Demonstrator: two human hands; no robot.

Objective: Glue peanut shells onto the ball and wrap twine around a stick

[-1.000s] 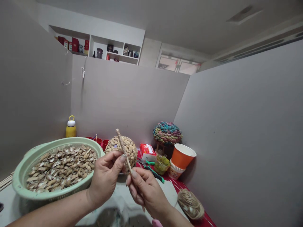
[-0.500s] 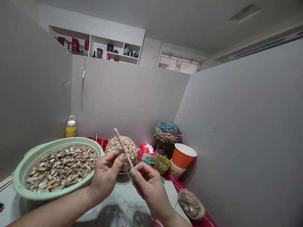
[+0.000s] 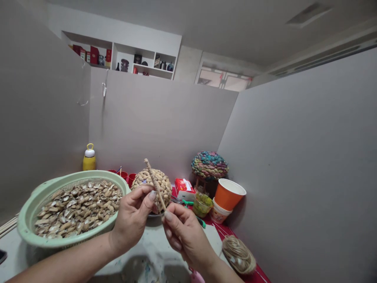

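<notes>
A thin stick [image 3: 153, 177], wrapped with twine along its upper part, slants between my hands with its top end up and to the left. My left hand [image 3: 134, 214] is closed, thumb and fingers pinching around the wrapped part. My right hand [image 3: 184, 232] is closed on the stick's lower end, thumb against the fingers. Behind the stick is a ball covered in peanut shells [image 3: 160, 182]. At the lower right lies a bundle of twine [image 3: 239, 254].
On the left, a green colander [image 3: 28, 226] holds many shells. Farther back are a yellow bottle [image 3: 89, 162], a tissue pack [image 3: 184, 188], a green bowl [image 3: 202, 205], orange paper cups [image 3: 226, 196] and a colourful woven dome [image 3: 209, 165]. Grey partitions surround the table.
The stick stands slightly steeper, and its top end has shifted a little to the right. My right hand has turned slightly, its lower fingers showing more. Both hands keep their grip.
</notes>
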